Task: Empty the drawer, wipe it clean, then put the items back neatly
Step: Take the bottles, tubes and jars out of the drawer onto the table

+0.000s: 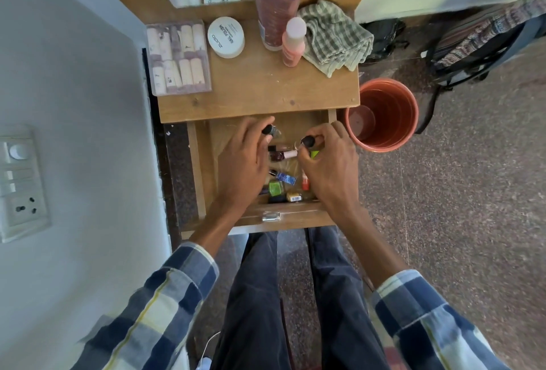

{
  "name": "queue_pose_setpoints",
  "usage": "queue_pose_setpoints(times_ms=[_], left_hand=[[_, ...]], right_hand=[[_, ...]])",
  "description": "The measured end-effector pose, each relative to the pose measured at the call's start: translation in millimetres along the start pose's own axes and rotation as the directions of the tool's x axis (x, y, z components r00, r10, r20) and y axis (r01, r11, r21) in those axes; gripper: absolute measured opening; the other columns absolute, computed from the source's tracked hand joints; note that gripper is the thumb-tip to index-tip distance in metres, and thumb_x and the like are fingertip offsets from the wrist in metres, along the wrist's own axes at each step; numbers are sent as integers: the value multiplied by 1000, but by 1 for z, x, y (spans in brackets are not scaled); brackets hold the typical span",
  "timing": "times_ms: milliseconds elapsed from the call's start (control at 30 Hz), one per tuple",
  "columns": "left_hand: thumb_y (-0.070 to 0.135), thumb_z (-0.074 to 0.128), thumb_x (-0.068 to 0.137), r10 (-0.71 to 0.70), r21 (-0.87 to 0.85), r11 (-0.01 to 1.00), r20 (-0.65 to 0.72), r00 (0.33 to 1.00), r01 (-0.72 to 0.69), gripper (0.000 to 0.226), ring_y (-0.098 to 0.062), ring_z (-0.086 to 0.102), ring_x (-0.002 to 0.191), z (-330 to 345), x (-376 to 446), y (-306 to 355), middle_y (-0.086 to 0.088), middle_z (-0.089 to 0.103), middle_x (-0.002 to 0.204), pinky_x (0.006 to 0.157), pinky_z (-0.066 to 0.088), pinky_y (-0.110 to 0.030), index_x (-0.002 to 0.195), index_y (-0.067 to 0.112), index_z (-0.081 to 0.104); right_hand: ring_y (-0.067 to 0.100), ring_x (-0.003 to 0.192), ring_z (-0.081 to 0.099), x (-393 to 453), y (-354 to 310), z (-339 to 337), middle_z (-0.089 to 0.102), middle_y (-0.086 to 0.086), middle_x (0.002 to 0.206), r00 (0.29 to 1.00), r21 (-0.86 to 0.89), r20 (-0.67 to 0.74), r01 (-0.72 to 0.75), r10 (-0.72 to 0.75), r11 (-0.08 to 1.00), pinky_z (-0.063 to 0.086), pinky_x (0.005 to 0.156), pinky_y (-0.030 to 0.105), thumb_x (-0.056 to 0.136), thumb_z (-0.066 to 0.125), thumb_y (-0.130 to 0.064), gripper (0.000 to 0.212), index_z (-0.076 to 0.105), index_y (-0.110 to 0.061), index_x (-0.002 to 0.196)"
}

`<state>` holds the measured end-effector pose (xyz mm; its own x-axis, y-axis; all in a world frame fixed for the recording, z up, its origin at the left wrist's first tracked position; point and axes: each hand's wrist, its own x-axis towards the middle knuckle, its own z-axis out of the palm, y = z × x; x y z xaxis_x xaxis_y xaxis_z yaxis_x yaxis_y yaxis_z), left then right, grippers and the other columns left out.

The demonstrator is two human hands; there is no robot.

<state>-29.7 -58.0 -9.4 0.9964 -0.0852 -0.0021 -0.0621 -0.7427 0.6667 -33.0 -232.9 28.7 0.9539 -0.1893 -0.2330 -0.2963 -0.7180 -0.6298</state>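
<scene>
The wooden drawer (pixel 198 169) is pulled out below the table top. Several small nail polish bottles lie inside, among them a dark red one (pixel 277 156), a blue one (pixel 286 177) and a green one (pixel 275 188). My left hand (pixel 245 160) is inside the drawer, its fingers closed on a black-capped bottle (pixel 270 130). My right hand (pixel 328 163) grips another black-capped bottle (pixel 308 141) with a yellow-green body. On the table top rest a clear box of tubes (pixel 177 58), a white jar (pixel 226 36), a pink tube (pixel 276 0), a peach bottle (pixel 293 42) and a checked cloth (pixel 334 36).
An orange bucket (pixel 384 112) stands on the floor right of the drawer. A grey wall with a switch plate (pixel 20 180) is at the left. Bags (pixel 478 42) lie on the floor at the far right. A mirror stands behind the table top.
</scene>
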Motion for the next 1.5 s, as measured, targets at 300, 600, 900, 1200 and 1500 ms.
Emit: queue_pose_setpoints(times_ms=[300,600,900,1200,1500], left_hand=[[17,61,112,14,27,1000,-286,958,-7,30,9,45,123,-52,60,-4,-11,65,135,91,43,-2,140,9,67],[19,63,110,-35,38,998,-235,971,45,36,-21,71,113,-64,91,-30,-6,63,141,83,67,-39,145,17,67],[27,60,111,-63,-50,997,-275,959,52,43,8,53,110,-58,91,-28,-8,62,142,82,64,-25,152,13,60],[26,60,113,-158,-186,977,-304,940,104,28,-17,66,91,-39,39,-25,-9,65,112,71,60,-42,129,4,55],[20,67,106,-80,40,997,208,975,74,7,-8,64,84,17,-30,-46,6,66,114,71,60,-39,112,19,70]], right_hand=[[11,81,64,48,-74,-2,60,-7,115,979,184,-105,194,-177,964,57,73,36,92,76,-15,19,67,-17,108],[18,93,63,91,-108,43,64,-1,115,955,32,-143,266,-259,963,55,77,40,88,75,-9,23,69,-16,109],[22,101,66,92,-112,52,65,2,124,944,-17,-102,315,-315,949,53,76,37,92,74,-14,29,65,-12,119],[10,81,65,47,-82,41,64,-6,118,972,36,-77,223,-220,974,51,64,29,94,66,-4,41,55,-20,131],[15,91,69,-1,-1,43,66,-4,117,992,-199,122,65,-41,978,61,75,38,97,68,-9,17,69,-17,112]])
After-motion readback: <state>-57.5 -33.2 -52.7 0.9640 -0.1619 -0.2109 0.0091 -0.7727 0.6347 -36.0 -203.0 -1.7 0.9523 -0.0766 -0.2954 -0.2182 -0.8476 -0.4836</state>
